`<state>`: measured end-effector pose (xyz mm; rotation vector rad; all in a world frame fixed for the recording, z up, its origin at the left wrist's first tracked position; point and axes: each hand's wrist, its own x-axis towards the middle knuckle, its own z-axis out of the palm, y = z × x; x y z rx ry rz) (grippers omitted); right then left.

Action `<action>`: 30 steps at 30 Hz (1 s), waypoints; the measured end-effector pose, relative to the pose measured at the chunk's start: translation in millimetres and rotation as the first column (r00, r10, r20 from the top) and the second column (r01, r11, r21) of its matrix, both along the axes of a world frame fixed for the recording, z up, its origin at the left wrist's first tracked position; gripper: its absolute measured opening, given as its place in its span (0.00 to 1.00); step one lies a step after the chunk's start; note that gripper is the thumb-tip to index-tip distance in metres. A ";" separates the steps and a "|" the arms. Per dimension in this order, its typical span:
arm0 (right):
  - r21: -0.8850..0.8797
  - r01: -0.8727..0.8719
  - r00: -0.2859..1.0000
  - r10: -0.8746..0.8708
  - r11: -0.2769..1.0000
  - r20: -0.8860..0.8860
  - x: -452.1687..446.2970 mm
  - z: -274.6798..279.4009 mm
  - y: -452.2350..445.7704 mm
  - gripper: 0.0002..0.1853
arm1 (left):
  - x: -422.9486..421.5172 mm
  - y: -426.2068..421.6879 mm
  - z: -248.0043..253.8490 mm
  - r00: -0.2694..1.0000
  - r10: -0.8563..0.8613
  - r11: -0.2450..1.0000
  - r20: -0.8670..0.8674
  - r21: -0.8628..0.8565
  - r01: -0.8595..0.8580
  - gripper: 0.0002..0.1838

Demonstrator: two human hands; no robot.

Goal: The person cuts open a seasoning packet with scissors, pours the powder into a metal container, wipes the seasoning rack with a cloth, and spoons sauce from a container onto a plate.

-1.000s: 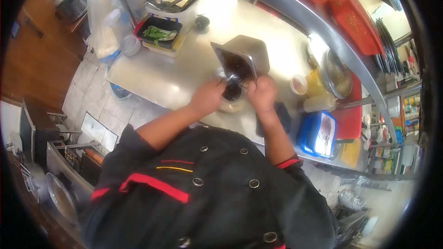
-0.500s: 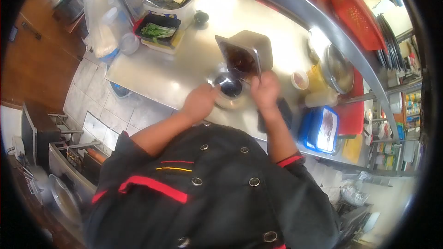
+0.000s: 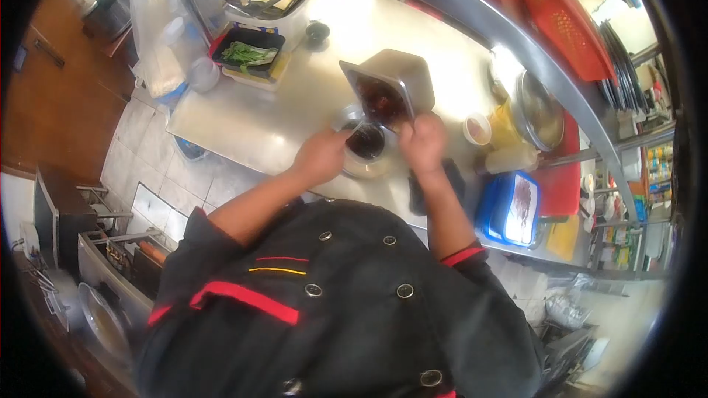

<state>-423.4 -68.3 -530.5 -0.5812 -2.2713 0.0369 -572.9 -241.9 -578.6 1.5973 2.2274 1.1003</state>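
Note:
My right hand [image 3: 422, 144] is closed on the near rim of a metal container [image 3: 413, 77], which is tilted with its mouth toward me. Dark reddish contents show inside it. Below its mouth stands a bowl [image 3: 366, 167] with dark contents. My left hand [image 3: 322, 155] is closed at the bowl's left side, with a thin utensil [image 3: 359, 127] reaching from its fingers over the bowl. The fingertips of both hands are partly blurred.
A black tray with green leaves [image 3: 249, 53] and a small black cup [image 3: 318, 32] stand at the back left. To the right are a blue-rimmed tub [image 3: 509, 208], a white cup [image 3: 477, 129] and a metal lid [image 3: 538, 110]. A steel rail [image 3: 546, 59] curves overhead.
My left hand has moved left, away from the container's mouth, then slightly back toward the bowl. The container has shifted slightly, and more of its reddish contents shows.

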 end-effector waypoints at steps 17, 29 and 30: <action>-0.051 -0.033 0.999 0.032 0.998 -0.037 7.4 -6.8 9.5 0.06 | 0.8 -12.0 7.8 0.988 -0.068 0.997 -0.138 -0.056 0.061 0.20; -0.039 -0.069 0.996 0.067 0.997 -0.053 -2.8 -1.3 1.8 0.07 | 3.4 -6.7 10.3 0.981 -0.040 0.994 -0.190 -0.106 0.021 0.18; -0.030 -0.085 0.995 0.083 0.996 -0.061 0.2 -3.9 2.9 0.07 | 3.1 -14.2 9.7 0.981 -0.071 0.988 -0.181 -0.150 0.044 0.18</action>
